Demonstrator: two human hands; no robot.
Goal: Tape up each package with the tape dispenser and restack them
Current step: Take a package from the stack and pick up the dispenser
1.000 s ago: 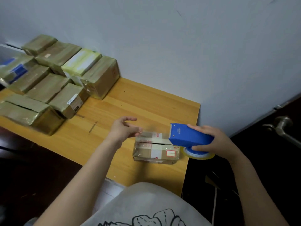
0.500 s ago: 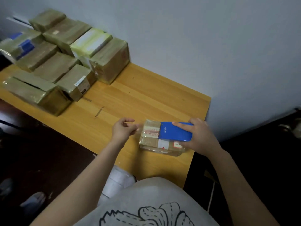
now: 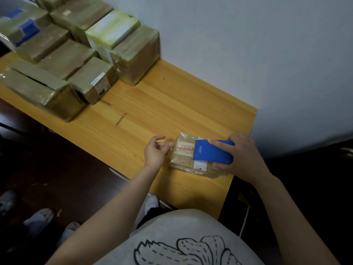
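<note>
Since a second before, the tape dispenser (image 3: 214,153) had slid from off the package's (image 3: 183,150) 3 o'clock end onto its top. There was one dispenser, one loose package at the tabletop's (image 3: 172,104) 4 o'clock corner, and about nine stacked packages (image 3: 76,54) at 10 o'clock. The right hand (image 3: 246,159) gripped the dispenser, index finger straight along it. The left hand (image 3: 155,153) was loosely curled at the package's 9 o'clock end; whether its fingers pinched tape could not be told. Package and dispenser both lay lengthwise from 9 to 3 o'clock, the dispenser's nose toward 9.

blue tape dispenser (image 3: 214,152), yellow wooden table (image 3: 172,104)
</note>
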